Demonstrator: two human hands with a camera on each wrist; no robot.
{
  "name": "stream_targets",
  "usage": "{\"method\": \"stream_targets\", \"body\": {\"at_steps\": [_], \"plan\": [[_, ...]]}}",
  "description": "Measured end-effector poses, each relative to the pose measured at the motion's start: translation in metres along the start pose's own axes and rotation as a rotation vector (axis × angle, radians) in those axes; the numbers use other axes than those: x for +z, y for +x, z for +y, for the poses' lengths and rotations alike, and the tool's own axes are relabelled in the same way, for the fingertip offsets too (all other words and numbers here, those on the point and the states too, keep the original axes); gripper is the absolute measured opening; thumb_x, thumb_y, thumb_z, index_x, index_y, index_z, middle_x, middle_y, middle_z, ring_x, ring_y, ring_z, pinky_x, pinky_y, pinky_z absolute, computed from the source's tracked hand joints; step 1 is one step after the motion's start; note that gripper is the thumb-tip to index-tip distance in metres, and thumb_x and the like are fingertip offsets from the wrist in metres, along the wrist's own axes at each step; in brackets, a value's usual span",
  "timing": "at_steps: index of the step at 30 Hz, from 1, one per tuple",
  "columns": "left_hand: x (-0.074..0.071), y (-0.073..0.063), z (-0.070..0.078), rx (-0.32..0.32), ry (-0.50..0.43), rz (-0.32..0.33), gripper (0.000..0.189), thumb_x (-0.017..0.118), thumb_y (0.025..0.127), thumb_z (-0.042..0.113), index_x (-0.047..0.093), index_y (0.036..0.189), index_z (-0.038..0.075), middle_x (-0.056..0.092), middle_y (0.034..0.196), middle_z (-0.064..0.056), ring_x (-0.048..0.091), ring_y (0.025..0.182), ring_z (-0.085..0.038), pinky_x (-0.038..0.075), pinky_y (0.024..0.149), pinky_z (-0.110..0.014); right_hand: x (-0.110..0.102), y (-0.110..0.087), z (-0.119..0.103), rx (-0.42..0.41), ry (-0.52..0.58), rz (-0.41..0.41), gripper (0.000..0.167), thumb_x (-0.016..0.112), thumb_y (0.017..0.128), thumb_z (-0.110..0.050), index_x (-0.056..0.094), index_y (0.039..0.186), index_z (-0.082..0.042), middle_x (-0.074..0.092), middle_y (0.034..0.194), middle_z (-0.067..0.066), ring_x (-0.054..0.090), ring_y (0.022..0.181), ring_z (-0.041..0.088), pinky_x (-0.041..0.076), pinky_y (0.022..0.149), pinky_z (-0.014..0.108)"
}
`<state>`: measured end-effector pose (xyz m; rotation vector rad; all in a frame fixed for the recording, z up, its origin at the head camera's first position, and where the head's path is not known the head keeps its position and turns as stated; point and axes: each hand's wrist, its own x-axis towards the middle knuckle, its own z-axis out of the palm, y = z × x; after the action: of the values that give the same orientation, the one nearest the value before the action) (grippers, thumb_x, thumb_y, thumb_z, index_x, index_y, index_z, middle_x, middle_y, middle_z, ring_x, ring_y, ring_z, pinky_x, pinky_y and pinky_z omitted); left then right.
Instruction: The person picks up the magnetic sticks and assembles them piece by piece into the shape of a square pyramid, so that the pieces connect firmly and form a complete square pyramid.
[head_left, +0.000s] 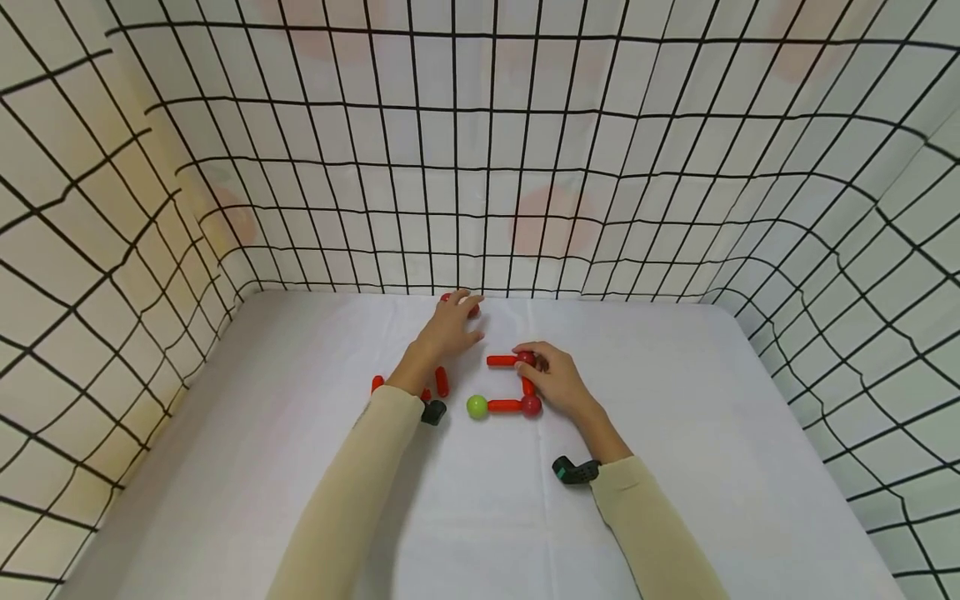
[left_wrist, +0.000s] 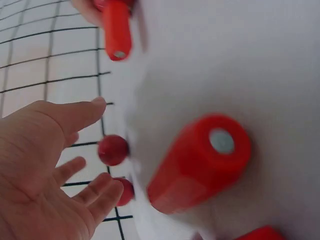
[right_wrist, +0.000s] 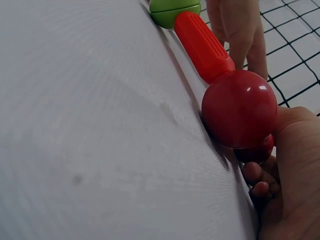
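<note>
Beyond the green ball (head_left: pixel 477 407), left hand (head_left: pixel 447 327) (fingers spread) hung by red spheres (left_wrist: pixel 113 150); right hand (head_left: pixel 561 382) pinched a red ball (head_left: pixel 528 358)

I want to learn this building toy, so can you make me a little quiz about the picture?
1. True or false: the green ball is joined to a red stick.
2. What does the right hand hold? A: the green ball; B: a red ball; C: nothing.
3. Fill in: the joined shape has ___ balls.

Key:
1. True.
2. B.
3. Three: one green and two red.
</note>
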<state>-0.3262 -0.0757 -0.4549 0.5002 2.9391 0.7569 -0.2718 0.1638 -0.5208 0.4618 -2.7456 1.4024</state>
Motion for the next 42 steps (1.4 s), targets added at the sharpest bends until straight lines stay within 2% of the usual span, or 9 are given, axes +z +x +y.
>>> {"method": "stream_targets", "body": {"at_steps": [6,9,12,14,17,21,28,34,42], "plan": [[0.009,0.009,-0.007,-0.03,0.079,-0.077,0.069,0.066,0.1,0.026,0.034,0.162,0.024,0.02,0.172,-0.006,0.03,0.151,-0.047,0.04,0.118,-0.057,0.001,0.0,0.001,0.002,0.0,0.002,0.03,0.068,0.099,-0.022,0.069,0.128,-0.02,0.059,0.093,0.005,0.053,0.086,0.021,0.045,0.071,0.029],[0.011,0.009,-0.007,-0.034,0.075,-0.075,0.064,0.067,0.1,0.022,0.04,0.159,0.02,0.027,0.168,-0.009,0.039,0.148,-0.041,0.042,0.118,-0.052,0.001,0.0,0.002,0.001,0.001,0.002,0.03,0.068,0.098,-0.022,0.069,0.129,-0.02,0.059,0.094,0.005,0.053,0.086,0.02,0.045,0.072,0.03],[0.01,0.007,-0.006,-0.037,0.026,-0.051,0.057,0.068,0.099,0.017,0.049,0.152,0.015,0.036,0.158,-0.014,0.051,0.136,-0.033,0.044,0.117,-0.046,0.001,0.0,0.003,0.007,0.001,0.0,0.03,0.069,0.098,-0.022,0.069,0.128,-0.021,0.059,0.093,0.004,0.053,0.086,0.02,0.045,0.073,0.03],[0.01,0.004,-0.005,-0.04,-0.012,-0.038,0.049,0.068,0.099,0.014,0.054,0.146,0.013,0.043,0.149,-0.015,0.056,0.126,-0.03,0.047,0.114,-0.043,0.002,0.0,0.004,0.009,0.001,0.0,0.03,0.069,0.099,-0.022,0.069,0.128,-0.021,0.059,0.092,0.005,0.053,0.085,0.02,0.045,0.073,0.03],[0.009,-0.001,-0.005,-0.009,-0.044,-0.017,0.034,0.067,0.098,0.009,0.06,0.132,0.01,0.053,0.132,-0.015,0.057,0.115,-0.028,0.052,0.107,-0.039,0.003,0.0,0.003,0.009,0.001,-0.002,0.03,0.069,0.099,-0.023,0.069,0.128,-0.021,0.059,0.093,0.005,0.053,0.086,0.021,0.045,0.073,0.03],[0.012,-0.007,-0.008,0.034,-0.067,0.014,0.026,0.069,0.097,0.008,0.059,0.121,0.01,0.058,0.116,-0.012,0.055,0.107,-0.026,0.054,0.098,-0.037,0.003,-0.001,0.002,0.008,0.0,-0.006,0.03,0.068,0.098,-0.024,0.069,0.129,-0.021,0.059,0.093,0.005,0.053,0.086,0.021,0.045,0.073,0.03],[0.015,-0.024,-0.011,0.076,-0.134,0.037,0.041,0.072,0.097,0.018,0.059,0.135,0.009,0.059,0.123,-0.013,0.059,0.11,-0.026,0.054,0.101,-0.038,0.002,0.0,0.003,-0.008,-0.002,0.011,0.03,0.069,0.098,-0.025,0.069,0.128,-0.021,0.059,0.092,0.004,0.053,0.085,0.019,0.045,0.071,0.028],[0.017,-0.043,-0.011,0.074,-0.183,0.065,0.037,0.072,0.097,0.017,0.066,0.133,0.01,0.062,0.127,-0.013,0.06,0.106,-0.025,0.056,0.096,-0.037,0.002,0.0,0.003,0.006,0.003,0.005,0.03,0.069,0.098,-0.026,0.07,0.128,-0.02,0.059,0.091,0.004,0.053,0.084,0.021,0.045,0.07,0.029],[0.02,-0.058,-0.016,0.088,-0.271,0.083,0.034,0.077,0.093,0.015,0.068,0.125,0.008,0.071,0.112,-0.005,0.067,0.104,-0.022,0.058,0.097,-0.038,0.002,-0.001,0.004,0.009,-0.011,0.016,0.031,0.068,0.098,-0.025,0.069,0.129,-0.019,0.059,0.092,0.005,0.053,0.083,0.019,0.044,0.068,0.028]]}}
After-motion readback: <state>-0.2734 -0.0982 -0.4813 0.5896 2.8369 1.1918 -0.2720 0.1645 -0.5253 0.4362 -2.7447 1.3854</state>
